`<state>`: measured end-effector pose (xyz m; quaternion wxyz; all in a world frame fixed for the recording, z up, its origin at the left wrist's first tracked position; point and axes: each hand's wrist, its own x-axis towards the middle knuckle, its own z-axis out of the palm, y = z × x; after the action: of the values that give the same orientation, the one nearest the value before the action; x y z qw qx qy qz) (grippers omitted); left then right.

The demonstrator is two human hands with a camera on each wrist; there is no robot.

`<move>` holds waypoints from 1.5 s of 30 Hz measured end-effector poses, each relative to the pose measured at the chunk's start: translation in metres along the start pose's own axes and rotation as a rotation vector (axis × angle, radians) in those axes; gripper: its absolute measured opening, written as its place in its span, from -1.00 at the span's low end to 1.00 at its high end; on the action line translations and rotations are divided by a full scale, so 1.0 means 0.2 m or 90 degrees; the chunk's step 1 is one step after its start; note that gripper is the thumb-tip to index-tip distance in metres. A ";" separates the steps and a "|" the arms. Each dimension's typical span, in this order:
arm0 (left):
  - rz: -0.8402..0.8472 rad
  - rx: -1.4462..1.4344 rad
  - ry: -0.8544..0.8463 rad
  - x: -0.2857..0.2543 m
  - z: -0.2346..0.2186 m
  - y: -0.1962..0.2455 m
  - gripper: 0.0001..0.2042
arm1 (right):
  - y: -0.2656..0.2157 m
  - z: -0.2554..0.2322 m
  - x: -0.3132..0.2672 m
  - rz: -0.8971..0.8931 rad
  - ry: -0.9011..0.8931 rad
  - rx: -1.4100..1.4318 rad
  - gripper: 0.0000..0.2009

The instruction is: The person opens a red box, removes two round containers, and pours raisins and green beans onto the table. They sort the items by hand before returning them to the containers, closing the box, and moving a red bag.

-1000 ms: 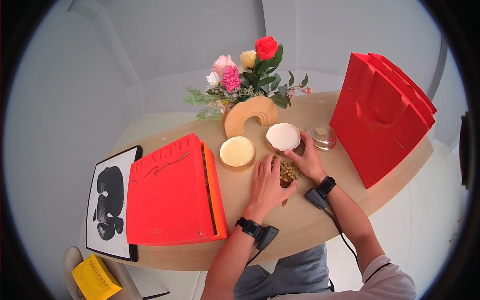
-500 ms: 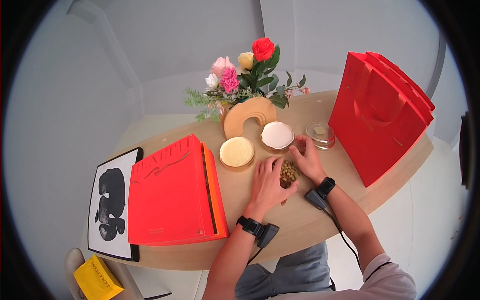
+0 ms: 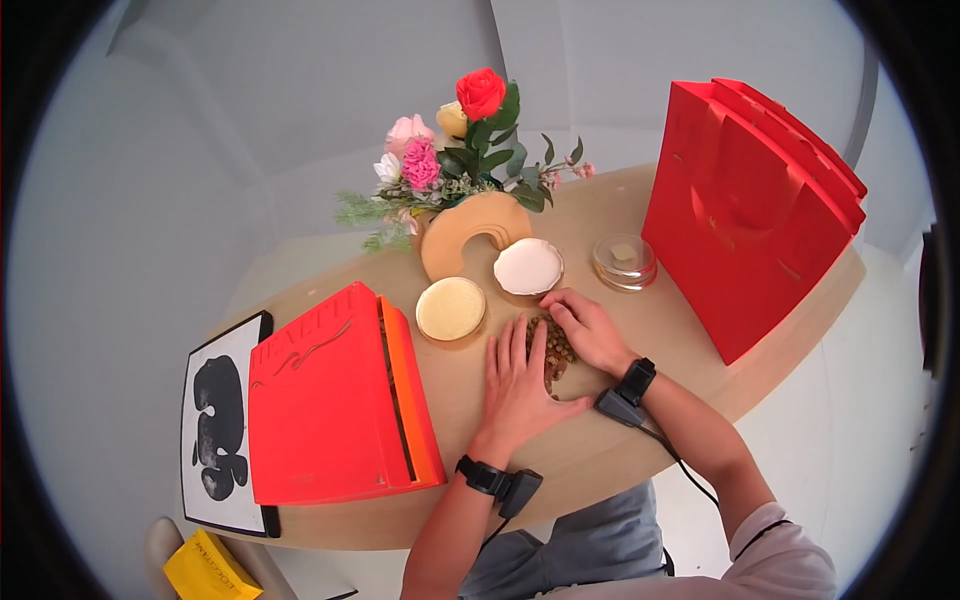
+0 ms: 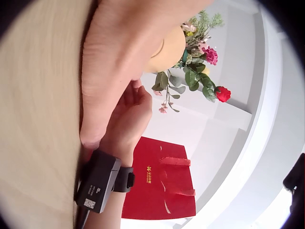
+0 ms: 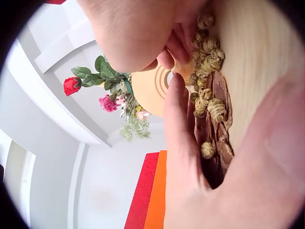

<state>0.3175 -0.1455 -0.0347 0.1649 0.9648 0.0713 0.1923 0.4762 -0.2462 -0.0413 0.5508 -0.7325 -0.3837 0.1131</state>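
Observation:
On the table lies a small heap of coiled, yellow-green dried balls [image 5: 209, 57] mixed with brown dried slices [image 5: 220, 136]. My left hand [image 3: 518, 390] rests along the heap's left side, fingers fairly straight and thumb spread below it. Across from it, my right hand [image 3: 592, 332] lies at the heap's right side with loosely bent fingers, the fingertips right at the balls. Neither hand grips anything. Just beyond the hands stand a round container with a white top [image 3: 528, 268] and one with a gold top [image 3: 450, 309].
A clear round dish [image 3: 624, 262] holds a small pale piece, beside a tall red paper bag [image 3: 745, 220]. Flowers [image 3: 480, 95] stand behind a tan arch-shaped piece [image 3: 450, 240]. A large red box [image 3: 335, 410] overlaps a framed picture [image 3: 218, 400] at the left.
My right hand has left the white-topped container and come down to the heap. That container has shifted slightly left. My left fingers have straightened. The head view has turned right.

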 end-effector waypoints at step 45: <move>0.003 -0.025 0.052 0.10 0.05 -0.07 -0.02 | -1.11 -0.28 -0.68 -0.484 -0.375 0.691 -0.83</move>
<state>0.3395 -0.1309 -0.0411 0.1803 0.9527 0.0719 0.2336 0.3184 -0.3576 0.1425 0.7117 -0.1114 -0.6342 0.2810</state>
